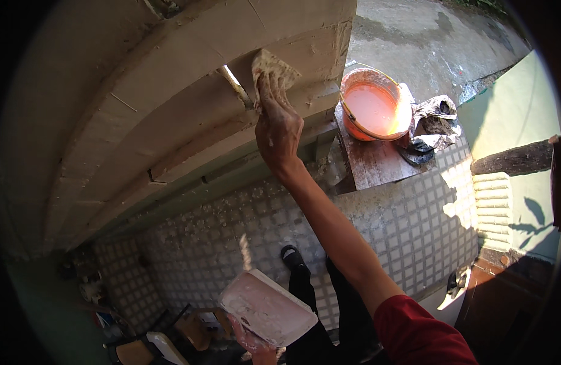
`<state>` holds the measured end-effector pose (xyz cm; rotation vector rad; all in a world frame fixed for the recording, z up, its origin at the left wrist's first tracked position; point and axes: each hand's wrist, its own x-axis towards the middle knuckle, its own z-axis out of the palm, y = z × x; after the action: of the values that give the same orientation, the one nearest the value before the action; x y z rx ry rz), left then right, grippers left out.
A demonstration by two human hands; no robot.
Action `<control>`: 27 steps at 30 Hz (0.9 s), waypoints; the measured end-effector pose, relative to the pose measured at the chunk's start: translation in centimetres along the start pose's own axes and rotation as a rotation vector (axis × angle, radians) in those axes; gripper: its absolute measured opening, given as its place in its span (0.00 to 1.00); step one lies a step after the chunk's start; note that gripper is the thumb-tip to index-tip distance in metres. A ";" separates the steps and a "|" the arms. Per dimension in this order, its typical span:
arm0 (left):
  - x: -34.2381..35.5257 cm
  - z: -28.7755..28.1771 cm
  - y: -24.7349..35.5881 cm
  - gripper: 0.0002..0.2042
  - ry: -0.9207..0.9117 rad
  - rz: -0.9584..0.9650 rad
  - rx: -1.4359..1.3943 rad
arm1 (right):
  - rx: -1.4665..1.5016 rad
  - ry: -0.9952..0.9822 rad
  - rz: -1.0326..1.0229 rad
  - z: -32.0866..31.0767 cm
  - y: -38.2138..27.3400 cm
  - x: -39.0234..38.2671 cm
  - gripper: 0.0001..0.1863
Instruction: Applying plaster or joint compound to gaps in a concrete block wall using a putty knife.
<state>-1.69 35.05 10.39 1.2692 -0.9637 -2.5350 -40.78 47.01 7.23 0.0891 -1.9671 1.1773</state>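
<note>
My right hand point(277, 125) is raised to the beige plastered, stepped surface point(189, 115) and closed on a rough, beige, sponge-like pad point(274, 67). The pad lies against or very near the surface, beside a narrow gap point(233, 82) where light shows through. Low down, my left hand point(250, 340) grips a shallow rectangular tray point(229, 295) from its near left side; some of its fingers are hidden under the tray. Pinkish-white paste or liquid coats the tray's inside. A blurred beige strip point(245, 252) shows just beyond the tray's far edge.
An orange bucket point(355, 126) of pinkish liquid stands on a stained board point(384, 169) at the right, beside a crumpled, stained bag or cloth point(439, 121). My sandalled foot point(291, 257) is on the checked tile floor point(213, 234). Wooden furniture point(198, 328) is at lower left.
</note>
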 end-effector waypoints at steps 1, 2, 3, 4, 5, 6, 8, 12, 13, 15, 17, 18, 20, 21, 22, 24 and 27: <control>-0.1 0.2 0.1 0.37 -0.008 -0.009 0.000 | 0.001 0.001 0.002 -0.6 -0.3 -1.3 0.24; 0.1 -0.2 0.1 0.37 -0.010 -0.007 0.001 | 0.065 -0.058 -0.037 -1.3 -0.7 -2.3 0.24; 0.4 -0.8 0.0 0.36 -0.089 0.015 0.041 | 0.130 -0.116 -0.076 -1.8 -0.7 -2.7 0.24; 0.6 -1.3 -0.1 0.35 -0.167 0.037 0.081 | 0.132 -0.115 -0.076 -2.4 0.1 -2.5 0.24; 0.4 -0.8 -0.2 0.35 -0.169 0.032 0.082 | 0.075 0.069 -0.027 -3.7 1.1 -1.8 0.22; -0.1 0.1 -0.3 0.36 -0.085 0.034 0.055 | 0.024 0.250 0.027 -4.5 1.9 -1.2 0.21; -0.6 0.8 -0.3 0.37 -0.002 0.032 0.026 | -0.005 0.264 0.125 -5.0 3.2 0.2 0.21; -0.8 0.8 -0.6 0.37 -0.015 0.017 0.010 | -0.081 0.005 0.376 -2.7 2.5 1.3 0.24; -0.7 0.9 -0.8 0.37 -0.020 0.017 -0.005 | -0.005 -0.006 0.410 -2.0 2.1 1.0 0.25; -0.8 0.6 -0.7 0.37 0.012 0.021 0.016 | 0.096 0.024 0.293 0.3 1.4 -1.1 0.26; -0.7 0.7 -0.7 0.37 0.038 0.028 0.032 | 0.200 0.057 0.169 0.4 1.0 -2.8 0.27; -0.7 0.6 -0.6 0.37 0.015 0.027 0.040 | 0.207 -0.014 0.174 -0.2 0.3 -3.7 0.27; -0.8 0.6 -0.5 0.37 -0.008 0.033 0.045 | 0.221 -0.086 0.176 -1.3 0.2 -3.9 0.27; -0.9 0.7 -0.5 0.37 0.006 0.036 0.029 | 0.205 0.051 0.194 -2.3 0.8 -3.5 0.26; -1.1 0.7 -0.5 0.37 0.022 0.040 0.012 | 0.190 0.186 0.211 -2.8 1.3 -3.2 0.26; -1.3 1.3 -0.5 0.37 0.016 0.017 0.015 | 0.170 0.259 0.248 -2.9 2.6 -1.1 0.25; -1.6 1.6 -0.5 0.36 -0.005 -0.002 0.022 | 0.124 0.205 0.282 -1.6 2.2 -0.1 0.24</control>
<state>-1.83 36.82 11.81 1.2713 -0.9940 -2.5373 -40.72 49.41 5.91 -0.2434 -1.7643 1.4294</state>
